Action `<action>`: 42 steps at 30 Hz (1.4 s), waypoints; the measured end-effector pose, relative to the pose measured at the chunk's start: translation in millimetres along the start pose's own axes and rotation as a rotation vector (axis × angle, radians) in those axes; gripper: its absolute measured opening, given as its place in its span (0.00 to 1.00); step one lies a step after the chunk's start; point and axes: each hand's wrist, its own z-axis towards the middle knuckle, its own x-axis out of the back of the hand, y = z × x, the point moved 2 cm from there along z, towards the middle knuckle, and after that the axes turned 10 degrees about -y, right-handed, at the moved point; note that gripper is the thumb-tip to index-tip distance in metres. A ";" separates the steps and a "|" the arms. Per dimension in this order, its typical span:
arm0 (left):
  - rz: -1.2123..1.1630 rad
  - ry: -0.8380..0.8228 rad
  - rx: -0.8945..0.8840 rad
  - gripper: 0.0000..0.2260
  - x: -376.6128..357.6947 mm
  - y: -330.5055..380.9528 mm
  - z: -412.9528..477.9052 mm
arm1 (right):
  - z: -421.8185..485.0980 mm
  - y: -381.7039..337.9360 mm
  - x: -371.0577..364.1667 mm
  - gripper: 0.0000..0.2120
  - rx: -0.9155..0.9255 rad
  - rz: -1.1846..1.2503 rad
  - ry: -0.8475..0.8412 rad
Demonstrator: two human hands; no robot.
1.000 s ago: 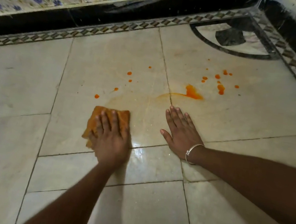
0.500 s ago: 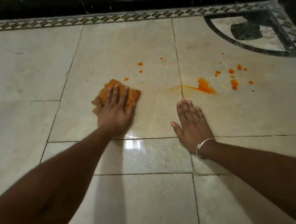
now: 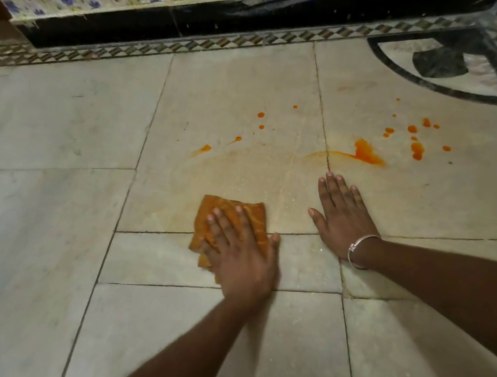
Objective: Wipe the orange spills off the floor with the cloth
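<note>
No readable text, label, brand, number or sign appears anywhere.

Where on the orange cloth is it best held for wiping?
Press flat from above on the cloth's middle, as the left hand does: it lies folded flat on the floor, leaving no raised edge to pinch.

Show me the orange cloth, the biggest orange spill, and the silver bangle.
Orange folded cloth (image 3: pixel 248 212): head view, on its top edge beyond the fingertips.
Biggest orange spill (image 3: pixel 366 153): head view, on its thick centre.
Silver metal bangle (image 3: pixel 358 244): head view, on the band at the wrist.
</note>
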 end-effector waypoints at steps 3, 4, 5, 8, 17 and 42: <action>0.014 -0.021 -0.035 0.34 -4.2 20.8 -17.9 | 0.8 -0.2 1.7 0.40 0.008 0.003 -0.025; 0.038 -0.048 -0.064 0.32 1.9 25.6 -19.1 | 1.3 1.8 2.6 0.39 0.007 0.007 -0.037; 0.064 -0.073 -0.105 0.31 10.8 28.4 -18.3 | 2.4 4.1 4.3 0.37 0.009 0.006 -0.052; -0.229 -0.048 -0.226 0.18 49.6 22.5 -11.0 | 2.0 5.5 9.7 0.34 0.015 0.033 -0.081; -1.246 -0.025 0.172 0.13 106.9 -75.6 42.6 | 6.3 -72.4 26.0 0.39 0.177 0.106 -0.042; -0.032 0.142 0.277 0.35 50.1 -145.1 54.9 | 19.2 -106.6 -13.3 0.33 0.083 0.058 0.147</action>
